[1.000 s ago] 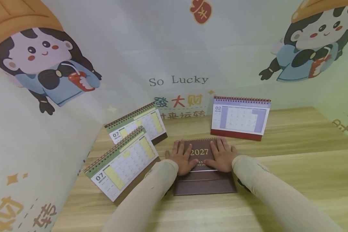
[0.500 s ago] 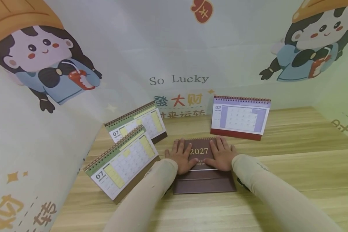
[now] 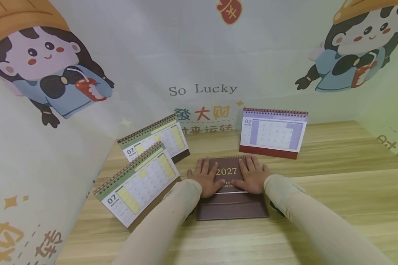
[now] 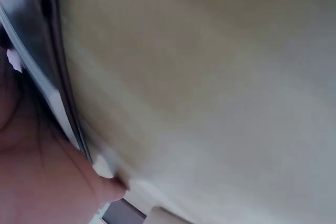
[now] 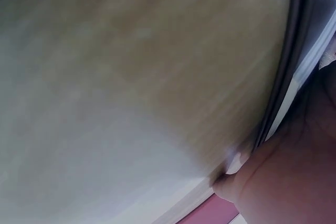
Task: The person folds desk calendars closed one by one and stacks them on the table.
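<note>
A dark brown desk calendar (image 3: 226,172) marked 2027 lies folded down on the wooden table, its spiral binding at the far edge. My left hand (image 3: 205,179) rests flat on its left side with the fingers spread. On the right side my right hand (image 3: 253,176) presses down in the same way, the thumbs pointing toward each other. Both wrist views show the calendar's side edge close up, with its white pages (image 4: 59,111) between dark covers. In the right wrist view, part of the right palm (image 5: 294,171) appears beside that edge.
Two green-topped calendars (image 3: 139,184) showing 07 stand at the left, one partly behind the other. A purple calendar (image 3: 273,133) with a red base stands at the back right. A printed cloth (image 3: 199,55) hangs around the wooden table (image 3: 335,206).
The head view has shifted very slightly, so everything sits a little higher and further left. Both hands stay on the brown calendar.
</note>
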Motion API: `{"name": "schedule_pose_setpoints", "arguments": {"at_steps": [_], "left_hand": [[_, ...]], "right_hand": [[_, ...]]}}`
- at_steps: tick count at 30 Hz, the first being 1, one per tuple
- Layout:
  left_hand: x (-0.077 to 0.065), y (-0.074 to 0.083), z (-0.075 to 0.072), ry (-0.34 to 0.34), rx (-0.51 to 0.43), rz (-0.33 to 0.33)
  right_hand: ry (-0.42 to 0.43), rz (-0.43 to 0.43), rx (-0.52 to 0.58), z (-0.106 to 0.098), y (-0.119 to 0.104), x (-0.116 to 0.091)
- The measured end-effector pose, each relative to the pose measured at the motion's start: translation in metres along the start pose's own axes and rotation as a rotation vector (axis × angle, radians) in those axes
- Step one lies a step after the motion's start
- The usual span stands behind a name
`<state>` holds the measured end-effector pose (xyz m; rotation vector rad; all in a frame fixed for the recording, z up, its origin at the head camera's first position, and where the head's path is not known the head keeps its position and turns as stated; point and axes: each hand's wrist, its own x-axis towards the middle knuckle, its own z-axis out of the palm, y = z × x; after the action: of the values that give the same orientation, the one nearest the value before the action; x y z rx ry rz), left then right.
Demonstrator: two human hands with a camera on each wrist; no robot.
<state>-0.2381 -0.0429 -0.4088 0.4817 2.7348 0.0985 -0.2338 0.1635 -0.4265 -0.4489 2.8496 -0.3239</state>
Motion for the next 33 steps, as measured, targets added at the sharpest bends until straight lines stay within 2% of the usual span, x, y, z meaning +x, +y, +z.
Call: {"name": "schedule_pose_setpoints", "arguments": {"at_steps": [3, 9, 12, 14, 17, 21, 24, 28, 33], "left_hand": [[0.008, 0.002, 0.003, -0.011, 0.013, -0.002], [0.018, -0.006, 0.012, -0.002, 0.027, -0.004], [0.013, -0.005, 0.006, 0.033, 0.005, 0.033], [0.008, -0.005, 0.0, 0.08, -0.019, 0.059], [-0.002, -0.007, -0.009, 0.185, -0.105, 0.047], [-0.014, -0.008, -0.013, 0.26, -0.215, -0.043], [-0.019, -0.009, -0.014, 0.279, -0.24, -0.063], [-0.019, -0.01, -0.012, 0.315, -0.291, -0.041], [-0.018, -0.013, -0.01, 0.304, -0.527, -0.092]], "right_hand": [[-0.016, 0.004, 0.001, -0.004, 0.003, -0.002], [-0.007, 0.001, -0.016, -0.001, 0.001, 0.002], [0.027, -0.022, -0.069, 0.001, 0.005, 0.004], [0.059, -0.053, -0.068, -0.002, 0.006, 0.006], [0.112, -0.06, 0.015, -0.014, 0.007, 0.002], [0.167, 0.034, 0.11, -0.031, 0.011, -0.009], [0.194, 0.07, 0.12, -0.033, 0.015, -0.013], [0.217, 0.055, 0.231, -0.03, 0.018, -0.015], [0.211, 0.122, 0.434, -0.03, 0.016, -0.02]]}}
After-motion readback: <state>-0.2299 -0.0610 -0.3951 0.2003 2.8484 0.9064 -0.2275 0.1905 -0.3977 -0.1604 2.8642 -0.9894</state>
